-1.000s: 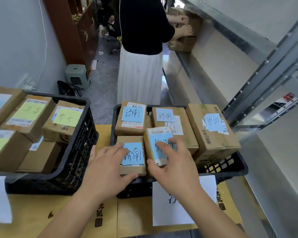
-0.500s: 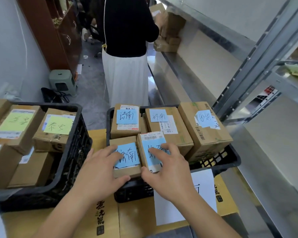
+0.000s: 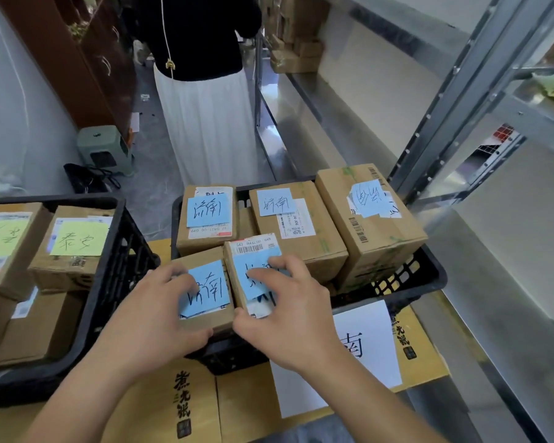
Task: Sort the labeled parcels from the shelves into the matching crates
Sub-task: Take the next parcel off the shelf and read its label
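Our left hand (image 3: 154, 318) curls round one small box (image 3: 205, 292), our right hand (image 3: 285, 311) pinches its neighbour (image 3: 253, 270), both in the right crate (image 3: 429, 276). Stiff, probably light cardboard; we'd grip the side edges.

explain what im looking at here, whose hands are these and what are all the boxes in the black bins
There is no machine here. The picture comes from a camera worn on a person's head, looking down at their own two hands. The left hand grips a small cardboard parcel with a blue note; the right hand grips the parcel beside it, which has a blue note too. Both parcels sit at the near edge of a black crate, which holds more blue-noted parcels. A second black crate on the left holds parcels with yellow-green notes. The crates stand on flattened cardboard, with a white paper sign in front of the right one. Another person stands further off by metal shelving.
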`<state>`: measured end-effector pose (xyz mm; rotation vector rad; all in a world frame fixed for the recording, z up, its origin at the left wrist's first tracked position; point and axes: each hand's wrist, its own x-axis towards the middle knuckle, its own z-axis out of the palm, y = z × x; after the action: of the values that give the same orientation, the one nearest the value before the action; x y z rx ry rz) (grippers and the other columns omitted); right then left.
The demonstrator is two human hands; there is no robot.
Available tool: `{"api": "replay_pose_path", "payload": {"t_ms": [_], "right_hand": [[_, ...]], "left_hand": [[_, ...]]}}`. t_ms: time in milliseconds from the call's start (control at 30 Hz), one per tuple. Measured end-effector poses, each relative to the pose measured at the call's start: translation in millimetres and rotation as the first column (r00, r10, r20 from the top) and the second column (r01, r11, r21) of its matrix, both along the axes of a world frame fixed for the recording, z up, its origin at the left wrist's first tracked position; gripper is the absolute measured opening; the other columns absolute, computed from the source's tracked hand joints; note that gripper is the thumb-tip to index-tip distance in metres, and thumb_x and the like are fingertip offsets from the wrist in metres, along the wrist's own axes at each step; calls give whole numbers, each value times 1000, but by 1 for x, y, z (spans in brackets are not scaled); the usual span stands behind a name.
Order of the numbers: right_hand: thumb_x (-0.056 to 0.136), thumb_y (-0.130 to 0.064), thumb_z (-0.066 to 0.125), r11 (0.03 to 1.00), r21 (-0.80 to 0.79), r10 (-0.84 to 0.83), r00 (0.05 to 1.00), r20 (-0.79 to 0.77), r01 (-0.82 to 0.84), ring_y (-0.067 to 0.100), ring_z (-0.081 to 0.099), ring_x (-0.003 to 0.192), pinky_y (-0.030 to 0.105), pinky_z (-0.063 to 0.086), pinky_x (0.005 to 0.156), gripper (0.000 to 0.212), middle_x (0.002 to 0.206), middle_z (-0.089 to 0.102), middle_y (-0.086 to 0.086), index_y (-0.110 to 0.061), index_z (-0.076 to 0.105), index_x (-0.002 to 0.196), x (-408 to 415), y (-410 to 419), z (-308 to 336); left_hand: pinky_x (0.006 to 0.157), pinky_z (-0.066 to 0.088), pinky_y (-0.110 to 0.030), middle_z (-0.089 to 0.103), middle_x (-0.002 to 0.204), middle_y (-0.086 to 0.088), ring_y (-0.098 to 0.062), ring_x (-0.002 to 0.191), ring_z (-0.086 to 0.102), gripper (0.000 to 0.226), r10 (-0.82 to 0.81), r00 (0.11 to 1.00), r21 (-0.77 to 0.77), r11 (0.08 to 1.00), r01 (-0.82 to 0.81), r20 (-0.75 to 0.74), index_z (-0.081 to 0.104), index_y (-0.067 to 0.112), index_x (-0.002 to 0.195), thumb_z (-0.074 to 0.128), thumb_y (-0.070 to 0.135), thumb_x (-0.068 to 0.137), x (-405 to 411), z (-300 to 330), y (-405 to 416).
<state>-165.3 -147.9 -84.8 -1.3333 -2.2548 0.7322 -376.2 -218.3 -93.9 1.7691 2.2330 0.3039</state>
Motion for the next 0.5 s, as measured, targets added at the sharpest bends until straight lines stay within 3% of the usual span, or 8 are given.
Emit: {"api": "replay_pose_path", "payload": {"t_ms": [100, 200, 300, 433, 500], "right_hand": [[71, -60, 65, 1000, 17, 11, 1000, -22, -11, 10, 57, 118, 21, 47, 96, 63, 136, 47, -14, -34, 68, 129, -5, -2, -3], [71, -64, 62, 998, 61, 17, 999, 29, -19, 19, 61, 112, 35, 54, 92, 64, 135, 49, -8, -32, 68, 127, -4, 0, -6], [70, -66, 67, 999, 38, 38, 999, 29, -39, 12, 58, 115, 29, 54, 93, 65, 135, 43, -12, -34, 68, 127, 6, 11, -5], [68, -66, 71, 998, -20, 66, 998, 15, -65, 9, 52, 119, 26, 56, 94, 66, 132, 31, -16, -35, 66, 126, 7, 13, 0], [69, -63, 74, 998, -30, 59, 998, -6, -59, 4, 50, 118, 16, 52, 92, 65, 132, 29, -19, -35, 66, 126, 8, 12, 0]], "left_hand": [[84, 47, -24, 40, 132, 20, -7, 115, 48, 62, 10, 1000, -25, 1000, -10, 5, 59, 35, 111, 82, 59, 59, -3, 4, 0], [96, 46, -25, 39, 139, 18, -9, 125, 45, 62, -19, 1000, -37, 999, 20, 12, 59, 35, 119, 82, 57, 66, 5, 8, 3], [103, 45, -26, 37, 143, 15, -11, 130, 42, 57, -27, 1000, -28, 999, 27, 15, 59, 33, 121, 79, 51, 71, 13, 9, 6], [99, 48, -25, 36, 142, 17, -9, 128, 44, 56, -7, 1000, -29, 1000, 7, 14, 57, 35, 121, 78, 52, 72, 14, 12, 5], [97, 47, -23, 37, 141, 19, -7, 127, 45, 56, 11, 1000, -14, 1000, -11, 27, 58, 34, 120, 79, 50, 71, 13, 12, 3]]}}
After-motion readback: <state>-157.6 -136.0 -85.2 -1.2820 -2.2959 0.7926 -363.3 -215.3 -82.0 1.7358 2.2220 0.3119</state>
